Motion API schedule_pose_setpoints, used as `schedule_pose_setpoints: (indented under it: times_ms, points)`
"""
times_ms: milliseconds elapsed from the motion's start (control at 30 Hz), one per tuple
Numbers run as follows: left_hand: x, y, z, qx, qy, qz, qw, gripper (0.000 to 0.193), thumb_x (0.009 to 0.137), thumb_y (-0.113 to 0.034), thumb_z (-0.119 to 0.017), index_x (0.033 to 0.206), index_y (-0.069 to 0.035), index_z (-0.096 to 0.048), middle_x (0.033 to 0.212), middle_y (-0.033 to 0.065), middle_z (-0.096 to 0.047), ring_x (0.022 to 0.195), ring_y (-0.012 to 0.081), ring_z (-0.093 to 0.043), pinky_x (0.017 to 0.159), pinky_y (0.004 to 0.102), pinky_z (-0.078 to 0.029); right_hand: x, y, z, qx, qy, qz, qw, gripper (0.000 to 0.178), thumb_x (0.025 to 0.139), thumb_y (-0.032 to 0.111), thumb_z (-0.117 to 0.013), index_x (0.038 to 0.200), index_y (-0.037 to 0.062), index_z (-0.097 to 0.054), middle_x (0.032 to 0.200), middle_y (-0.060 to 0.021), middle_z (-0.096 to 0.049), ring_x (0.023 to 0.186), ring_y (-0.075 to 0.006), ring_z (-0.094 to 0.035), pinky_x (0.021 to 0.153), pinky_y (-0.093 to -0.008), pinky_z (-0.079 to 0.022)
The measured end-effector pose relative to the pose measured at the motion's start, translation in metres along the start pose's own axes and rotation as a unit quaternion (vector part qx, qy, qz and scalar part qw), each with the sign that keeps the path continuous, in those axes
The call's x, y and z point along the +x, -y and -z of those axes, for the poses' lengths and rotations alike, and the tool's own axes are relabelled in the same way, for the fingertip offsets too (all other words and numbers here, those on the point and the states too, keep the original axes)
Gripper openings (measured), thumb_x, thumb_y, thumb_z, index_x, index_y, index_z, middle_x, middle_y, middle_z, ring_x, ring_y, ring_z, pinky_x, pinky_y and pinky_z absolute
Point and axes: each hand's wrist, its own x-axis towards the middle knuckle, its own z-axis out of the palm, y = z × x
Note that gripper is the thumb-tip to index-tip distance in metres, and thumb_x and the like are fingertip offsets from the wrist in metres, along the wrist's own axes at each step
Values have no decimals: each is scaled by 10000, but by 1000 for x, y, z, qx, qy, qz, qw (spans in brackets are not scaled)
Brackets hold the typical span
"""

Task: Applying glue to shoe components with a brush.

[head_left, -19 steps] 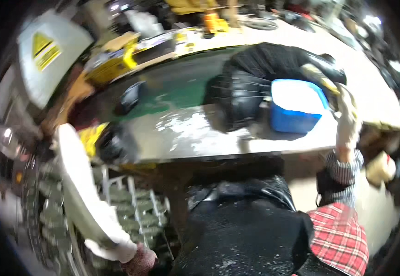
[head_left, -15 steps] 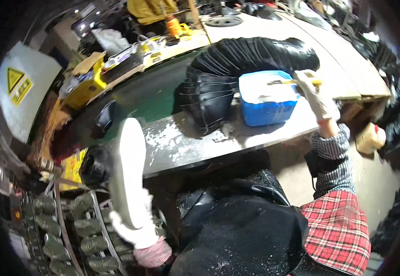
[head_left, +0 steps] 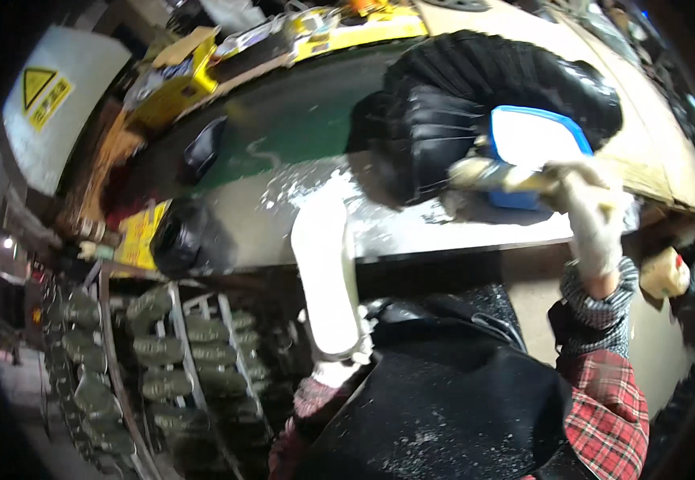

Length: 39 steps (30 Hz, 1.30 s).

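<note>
My left hand (head_left: 338, 370), in a pale glove, grips the heel end of a long white shoe sole (head_left: 327, 276). The sole's toe end reaches over the edge of the workbench (head_left: 475, 238), broad face up. Closed around the handle of a brush (head_left: 483, 174), my gloved right hand (head_left: 595, 210) is in front of a blue tub (head_left: 578, 130). The brush's bristle end points left, partly in front of the tub. White material shows inside the tub. Behind it curves a stack of ribbed black pieces (head_left: 475, 72), whose exact kind I cannot tell.
White smears mark the bench's dark and green top. A round black object (head_left: 179, 234) and a small black piece (head_left: 204, 150) lie on its left part. At lower left stands a rack of olive-green shoe-shaped pieces (head_left: 159, 350). A pale jug (head_left: 664, 273) is at the right.
My left hand has moved right with the sole. The brush has come out over the tub's near side, and its bristle end now shows to the left. The whole view has shifted.
</note>
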Motion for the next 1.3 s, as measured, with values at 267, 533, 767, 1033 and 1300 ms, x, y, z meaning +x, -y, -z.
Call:
schedule_pose_setpoints:
  times_ms: [267,533,767,1033,1300]
  points:
    - [-1,-15,76,25,33,3,999,1110,746,-889,-439,1387,17,-422,969,256,-653,715,407,-657,497,467,-528,44,-84,-199,51,168,3,984,193,923,147,-663,1017,-20,-679,884,-109,-712,769,-156,-667,720,-267,-536]
    - [8,-12,100,1,26,-88,996,813,903,-686,-468,1466,-100,-422,1310,167,-573,1040,384,-628,945,580,-475,29,-62,-168,60,290,23,955,207,880,207,-736,957,21,-689,816,-66,-688,775,-134,-642,726,-275,-521]
    - [10,-22,80,23,205,-42,978,818,938,-691,-406,1534,-139,-310,1532,171,-371,1331,344,-464,1043,594,-426,39,-17,-187,-26,453,268,850,176,902,186,-684,882,13,-712,776,-139,-701,702,-227,-695,697,-330,-555]
    - [0,-17,19,-50,22,-53,997,749,944,-686,-382,1370,-78,-483,1170,269,-621,879,459,-665,582,548,-572,-4,-20,-150,46,502,75,860,224,916,202,-707,1018,5,-681,926,-104,-708,834,-212,-677,736,-333,-552]
    - [6,-16,24,52,86,-75,992,727,965,-657,-395,1390,-72,-471,1262,197,-589,1103,363,-639,780,497,-614,-35,-36,-94,149,484,-43,861,262,871,142,-745,1051,-36,-676,1033,-162,-696,956,-241,-679,863,-353,-552]
